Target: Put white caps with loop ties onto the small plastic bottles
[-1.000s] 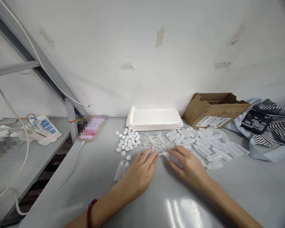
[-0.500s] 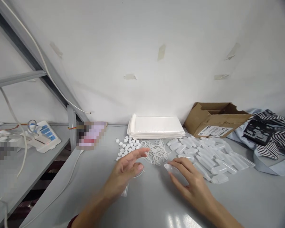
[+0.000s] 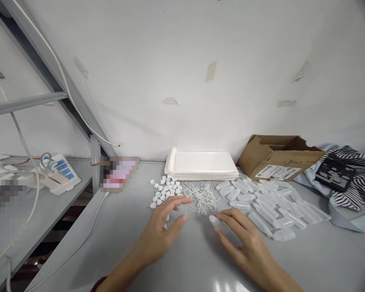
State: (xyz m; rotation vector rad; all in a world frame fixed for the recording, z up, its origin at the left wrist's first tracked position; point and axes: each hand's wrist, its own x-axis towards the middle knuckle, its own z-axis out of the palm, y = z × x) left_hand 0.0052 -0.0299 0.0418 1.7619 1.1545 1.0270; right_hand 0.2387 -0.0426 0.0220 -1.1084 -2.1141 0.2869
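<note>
My right hand [image 3: 243, 235] has its thumb and fingers closed around a small translucent plastic bottle, and the open bottle neck [image 3: 213, 219] points left. Much of that bottle is hidden by the fingers. My left hand [image 3: 162, 227] hovers to the left, thumb and fingers apart, with nothing clearly held. Part of something small and white [image 3: 167, 218] shows behind it; its kind is unclear. Just beyond my left fingers lie several small white caps [image 3: 170, 187] and a tangle of white cord loops [image 3: 202, 196]. More translucent bottles [image 3: 266, 207] are spread out right of my right hand.
A stack of white padded envelopes [image 3: 205, 163] lies against the wall. An open cardboard box [image 3: 281, 158] stands at the back right, beside striped cloth [image 3: 353, 194] with a black item. On the left are a phone-like blurred object [image 3: 121, 174], a white cable [image 3: 93, 225] and a metal post.
My left hand has shifted slightly and its thumb has lifted away. The clear tube seen below it before no longer shows. My right hand keeps the bottle in nearly the same place.
</note>
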